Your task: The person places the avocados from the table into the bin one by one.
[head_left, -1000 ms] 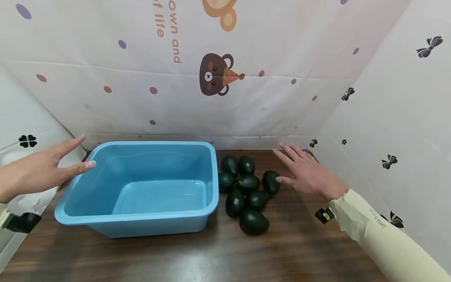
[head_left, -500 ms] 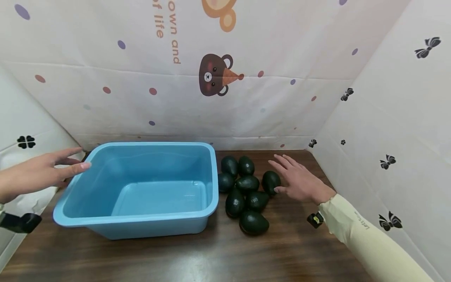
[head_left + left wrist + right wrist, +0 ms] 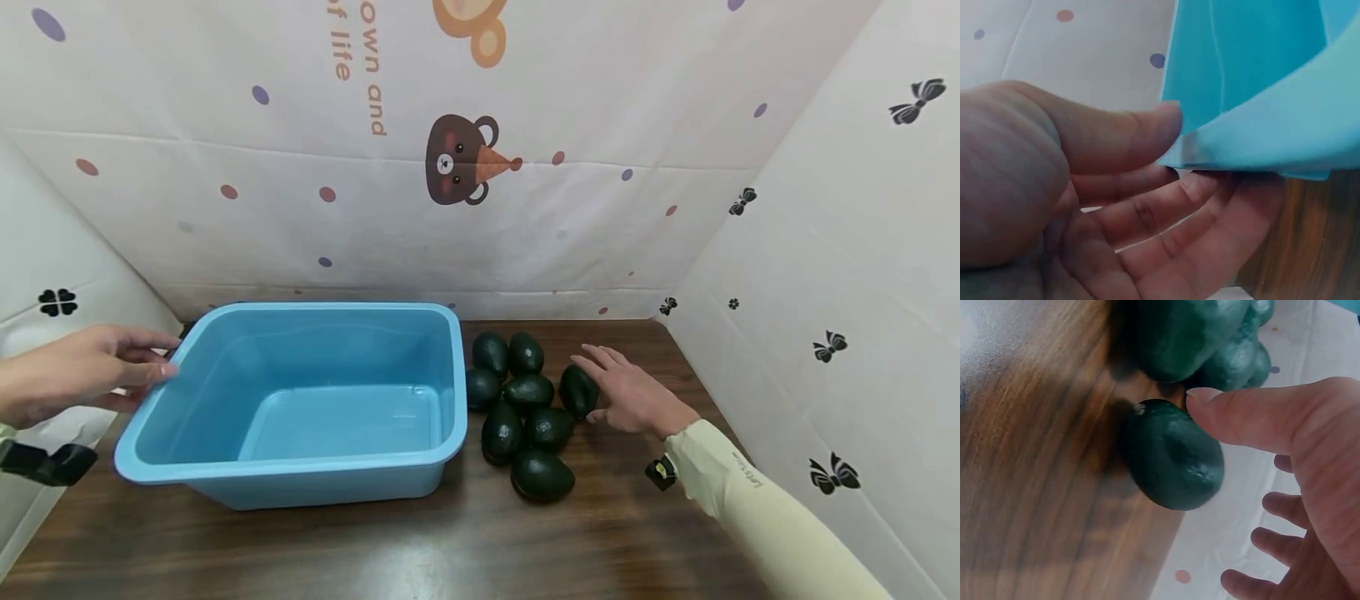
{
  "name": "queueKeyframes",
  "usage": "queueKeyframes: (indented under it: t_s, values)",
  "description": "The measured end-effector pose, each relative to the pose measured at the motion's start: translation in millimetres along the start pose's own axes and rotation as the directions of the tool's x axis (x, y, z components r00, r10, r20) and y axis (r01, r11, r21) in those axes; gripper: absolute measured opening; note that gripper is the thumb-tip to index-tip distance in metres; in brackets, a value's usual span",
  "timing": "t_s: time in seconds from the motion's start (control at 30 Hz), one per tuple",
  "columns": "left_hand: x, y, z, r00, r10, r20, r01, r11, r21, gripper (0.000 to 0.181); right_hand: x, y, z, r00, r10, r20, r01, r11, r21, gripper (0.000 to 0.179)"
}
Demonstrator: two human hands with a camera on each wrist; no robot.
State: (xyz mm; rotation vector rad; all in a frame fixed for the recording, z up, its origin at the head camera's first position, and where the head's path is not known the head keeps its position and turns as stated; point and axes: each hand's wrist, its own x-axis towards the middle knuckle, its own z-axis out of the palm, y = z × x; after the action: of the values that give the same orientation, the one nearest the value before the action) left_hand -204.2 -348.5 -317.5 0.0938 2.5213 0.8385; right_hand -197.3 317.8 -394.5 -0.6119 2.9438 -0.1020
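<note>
A blue plastic basin (image 3: 300, 462) stands on the wooden table, with nothing inside it. My left hand (image 3: 86, 373) pinches its left rim; in the left wrist view the thumb (image 3: 1141, 134) lies over the rim and the fingers reach beneath it. To the right of the basin lies a cluster of several dark green avocados (image 3: 501, 432). My right hand (image 3: 628, 392) is at the rightmost avocado (image 3: 1172, 456), its fingers spread and slightly bent. In the right wrist view the thumb (image 3: 1254, 415) overlaps the avocado's edge, while the other fingers stand apart from it.
The brown wooden table (image 3: 337, 550) runs back to a patterned white sheet (image 3: 360, 225). Another white sheet with black bows (image 3: 828, 346) closes off the right side. The front avocado (image 3: 542, 475) lies nearest the table's front.
My left hand has lowered and closed from spread fingers onto the basin's left rim. My right hand has moved down and a little left, closer to the rightmost avocado.
</note>
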Motion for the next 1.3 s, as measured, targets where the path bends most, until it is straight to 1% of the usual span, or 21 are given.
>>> queueKeyframes:
  t_s: [0.13, 0.27, 0.4, 0.5, 0.7, 0.87, 0.97, 1.13, 1.3]
  values:
    - [0.9, -5.3, -1.2, 0.999, -0.015, 0.037, 0.017, 0.998, -0.059, 0.087, 6.3, 2, 13, 1.000, -0.025, 0.004, 0.025, 1.000, 0.005, 0.090]
    - [3.5, -10.8, -1.3, 0.998, -0.012, 0.068, 0.019, 0.995, -0.103, 0.094, 9.9, 5, 23, 0.999, -0.035, 0.006, 0.035, 0.999, -0.009, 0.091]
    - [5.3, -13.0, -2.1, 0.997, -0.018, 0.077, 0.028, 0.992, -0.124, 0.097, 10.4, 8, 28, 1.000, -0.027, -0.001, 0.027, 1.000, -0.004, 0.092]
    - [5.0, -11.9, -3.6, 0.997, -0.028, 0.079, 0.039, 0.990, -0.137, 0.096, 10.4, 10, 29, 1.000, -0.027, -0.002, 0.027, 1.000, 0.000, 0.091]
    - [2.8, -5.3, -6.2, 0.997, -0.021, 0.078, 0.031, 0.991, -0.129, 0.093, 11.6, 12, 31, 0.999, -0.033, -0.004, 0.033, 0.999, -0.005, 0.088]
    - [1.1, -0.3, -4.8, 0.997, -0.024, 0.074, 0.033, 0.992, -0.125, 0.092, 12.8, 12, 32, 0.999, -0.035, 0.006, 0.035, 0.999, 0.014, 0.087]
    - [0.8, 1.0, -4.1, 0.997, -0.024, 0.071, 0.033, 0.992, -0.120, 0.093, 13.6, 13, 31, 0.999, -0.027, 0.019, 0.026, 0.999, 0.033, 0.086]
    - [0.9, 0.8, -4.5, 0.998, -0.025, 0.065, 0.032, 0.994, -0.105, 0.093, 15.5, 13, 31, 0.999, -0.050, 0.022, 0.049, 0.999, 0.024, 0.080]
    - [2.0, 1.8, -4.3, 0.997, -0.031, 0.067, 0.038, 0.993, -0.110, 0.094, 16.1, 14, 32, 0.998, -0.063, 0.012, 0.063, 0.998, 0.017, 0.077]
